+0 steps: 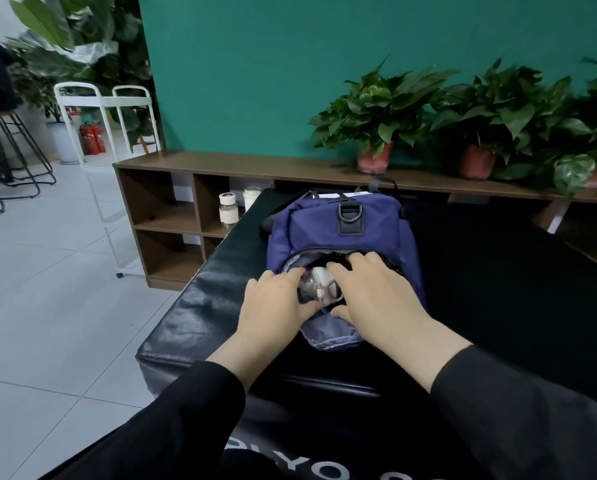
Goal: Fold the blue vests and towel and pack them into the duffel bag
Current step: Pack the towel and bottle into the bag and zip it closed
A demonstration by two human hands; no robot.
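A navy blue duffel bag (335, 230) lies on a black padded bench (193, 306), its end pocket unzipped toward me with a grey lining flap (328, 336) folded down. In the opening sits a clear bottle with a white cap and ring loop (319, 284). My left hand (272, 306) holds the bottle's left side, fingers and thumb curled round it. My right hand (376, 296) lies over the pocket's right side, its fingers spread on the opening's rim and its thumb by the bottle. No vests or towel are in view.
A low wooden shelf unit (172, 202) runs behind the bench, with two white-capped jars (228, 209) in a cubby and potted plants (376, 126) on top. A white wire cart (103, 109) and black stools (13, 157) stand on the tiled floor at left.
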